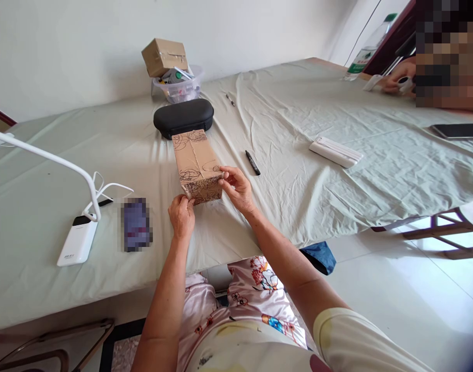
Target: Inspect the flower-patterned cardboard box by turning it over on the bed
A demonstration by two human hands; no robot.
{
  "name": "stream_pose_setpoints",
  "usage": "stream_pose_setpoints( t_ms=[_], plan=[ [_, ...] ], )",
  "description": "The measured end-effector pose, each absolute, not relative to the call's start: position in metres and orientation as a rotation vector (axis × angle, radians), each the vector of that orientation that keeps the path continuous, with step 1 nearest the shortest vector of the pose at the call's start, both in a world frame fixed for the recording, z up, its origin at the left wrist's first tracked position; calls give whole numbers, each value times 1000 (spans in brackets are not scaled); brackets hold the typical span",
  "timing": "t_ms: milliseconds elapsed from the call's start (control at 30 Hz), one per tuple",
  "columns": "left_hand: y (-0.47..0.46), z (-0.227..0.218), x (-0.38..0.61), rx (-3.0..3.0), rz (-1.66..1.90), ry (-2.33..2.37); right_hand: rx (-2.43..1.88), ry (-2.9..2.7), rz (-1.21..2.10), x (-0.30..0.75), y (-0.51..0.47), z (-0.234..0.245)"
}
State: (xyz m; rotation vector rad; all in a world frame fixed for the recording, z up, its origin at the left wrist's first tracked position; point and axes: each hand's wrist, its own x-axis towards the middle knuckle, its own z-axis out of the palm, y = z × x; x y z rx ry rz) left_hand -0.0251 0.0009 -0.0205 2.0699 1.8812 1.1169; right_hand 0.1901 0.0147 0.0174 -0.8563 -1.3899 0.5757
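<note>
Probably light and stiff yet easily dented, the scribbled cardboard box (195, 155) lies just left of centre frame, best held by its near corners: the left hand (181, 216) pinches one with bunched fingers, the right hand (239, 190) the other, thumb nearly meeting forefinger.

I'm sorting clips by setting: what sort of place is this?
Probably a room in a home, judging by the wrinkled tablecloth, the filled basket and the floral trousers.

No text is readable (the bottle label (359, 61) and power bank (78, 242) print are too small).
</note>
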Motion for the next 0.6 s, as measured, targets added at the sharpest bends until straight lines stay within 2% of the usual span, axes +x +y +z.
stream_pose_setpoints(
  t_ms=[233,600],
  plan=[
    [-2,-17,-23,1920,1369,1642,-881,-1473,616,188,18,12],
    [-6,-8,-23,1624,1471,1736,-982,-1660,577,188,16,13]
  ],
)
